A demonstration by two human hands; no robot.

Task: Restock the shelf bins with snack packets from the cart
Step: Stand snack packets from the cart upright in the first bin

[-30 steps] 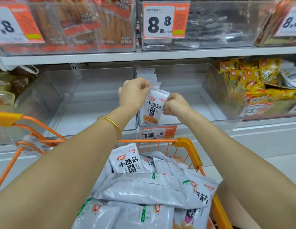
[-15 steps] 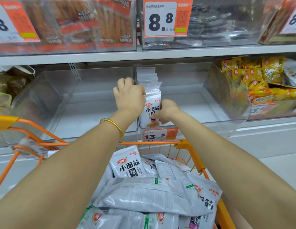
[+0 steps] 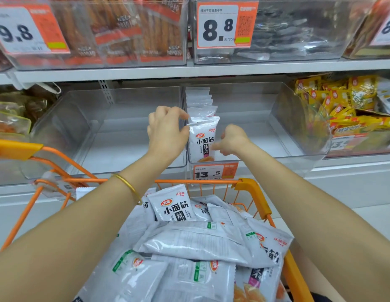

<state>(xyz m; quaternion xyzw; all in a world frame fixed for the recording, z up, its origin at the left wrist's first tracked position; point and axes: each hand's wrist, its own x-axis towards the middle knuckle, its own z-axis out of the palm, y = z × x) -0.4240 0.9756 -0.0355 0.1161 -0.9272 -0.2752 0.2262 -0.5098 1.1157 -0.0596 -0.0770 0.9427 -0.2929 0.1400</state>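
A white snack packet [image 3: 203,141] with black characters stands upright at the front of a row of like packets [image 3: 198,99] along the left wall of the clear bin [image 3: 298,136]. My left hand [image 3: 166,131] is at the packet's top left corner, fingers spread apart, thumb touching the corner. My right hand [image 3: 232,140] has curled fingers and pinches the packet's right edge low down. Many more white packets [image 3: 189,243] lie piled in the orange cart [image 3: 251,188] below my arms.
A second clear bin [image 3: 115,131] stands to the left. Yellow packets [image 3: 346,101] fill the bin at right, brown snacks [image 3: 11,118] the one at far left. The upper shelf [image 3: 189,70] carries bins with price tags [image 3: 226,25]. A 13.5 tag [image 3: 213,172] hangs below.
The packet has been set down upright in the bin at the front of the row. My left hand's fingers have loosened from its top, and my right hand has shifted slightly right.
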